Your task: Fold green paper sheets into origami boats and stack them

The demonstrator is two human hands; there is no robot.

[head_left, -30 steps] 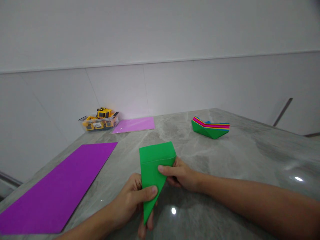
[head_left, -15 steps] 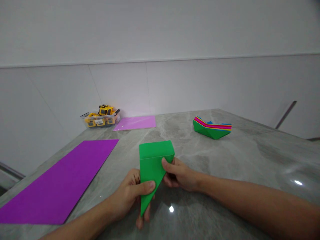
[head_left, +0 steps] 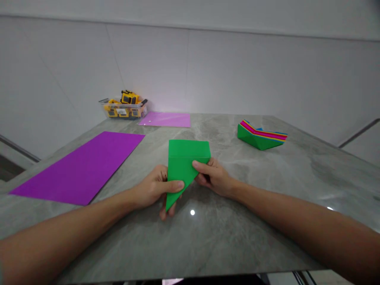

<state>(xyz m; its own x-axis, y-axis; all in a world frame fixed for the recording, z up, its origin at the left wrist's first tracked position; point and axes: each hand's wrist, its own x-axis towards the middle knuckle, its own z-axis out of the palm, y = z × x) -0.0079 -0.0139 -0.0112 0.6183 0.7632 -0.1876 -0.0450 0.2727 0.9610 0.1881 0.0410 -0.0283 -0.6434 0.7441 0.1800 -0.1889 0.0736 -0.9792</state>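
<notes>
A green folded paper (head_left: 184,162) is held just above the grey marble table (head_left: 267,198), its point facing me. My left hand (head_left: 157,189) pinches its lower left edge, thumb on top and fingers underneath. My right hand (head_left: 212,177) pinches its right edge with the thumb on top. Both hands are closed on the paper.
A large purple sheet (head_left: 84,165) lies flat at the left. A smaller pink-purple sheet (head_left: 166,119) lies at the back, beside a clear box of yellow toy vehicles (head_left: 124,109). A stack of folded paper boats (head_left: 261,136) in several colours, green outermost, sits at the back right. White walls surround the table.
The view has tilted down and more of the table's near edge shows. Both hands keep the same pinch on the green paper, which now sits a little flatter.
</notes>
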